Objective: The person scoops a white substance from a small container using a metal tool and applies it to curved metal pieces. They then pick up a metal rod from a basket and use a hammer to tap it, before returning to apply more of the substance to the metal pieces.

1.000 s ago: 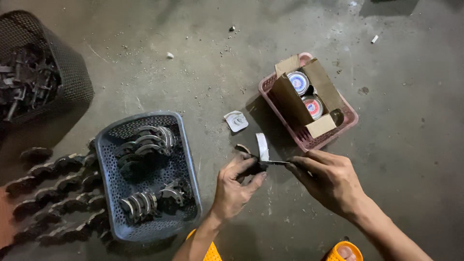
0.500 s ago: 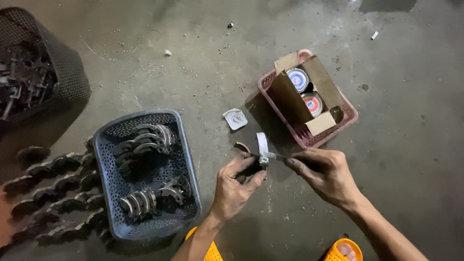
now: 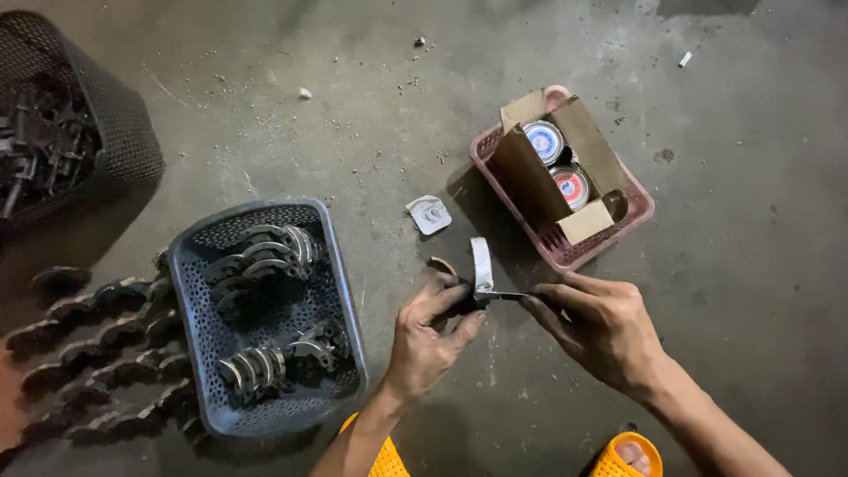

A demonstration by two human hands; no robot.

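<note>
A: Left hand?

B: Fingers curled, thumb and forefinger pinching the lower end of a curved, pale grey metal half-shell, held upright above the concrete floor.

A: Right hand?

B: Fingers drawn together, pinching a thin dark metal tool whose tip meets the shell's base.

A: Surroundings?

B: Grey perforated plastic basket of similar shells sits left of the hands; pink plastic basket with an open cardboard box of round tins lies beyond the right hand. A small white packet lies near the shell.
</note>
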